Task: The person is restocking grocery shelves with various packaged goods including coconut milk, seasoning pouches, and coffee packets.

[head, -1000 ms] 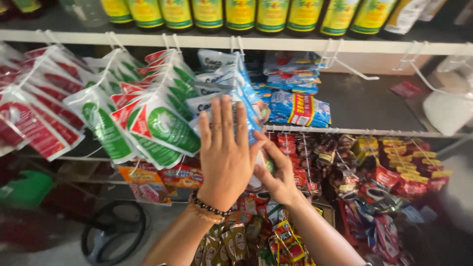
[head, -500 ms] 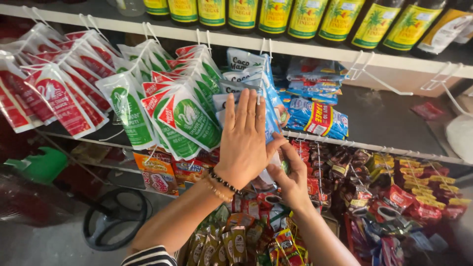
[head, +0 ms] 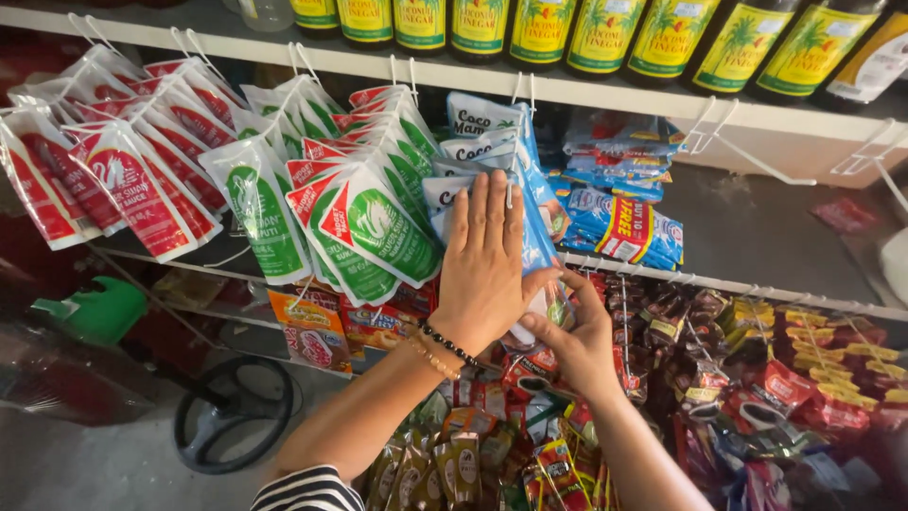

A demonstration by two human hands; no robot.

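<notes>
My left hand (head: 484, 263) lies flat, fingers spread, against a bunch of blue and white pouches (head: 532, 185) hanging from a shelf hook. A beaded bracelet sits on its wrist. My right hand (head: 574, 333) is just below, thumb and fingers pinching the lower edge of the front blue and white pouch. Green and white pouches (head: 378, 227) hang directly to the left, touching my left hand's side.
Red and white pouches (head: 128, 180) hang far left. Dark bottles with green and yellow labels (head: 605, 33) line the white shelf (head: 757, 114) above. Stacked blue packets (head: 619, 222) lie on the shelf right. Small sachet strips (head: 757, 369) hang below. A fan base (head: 236, 412) stands on the floor.
The view has shifted closer and slightly right. My left hand stays pressed on the blue and white pouches; my right hand has kept its place under them.
</notes>
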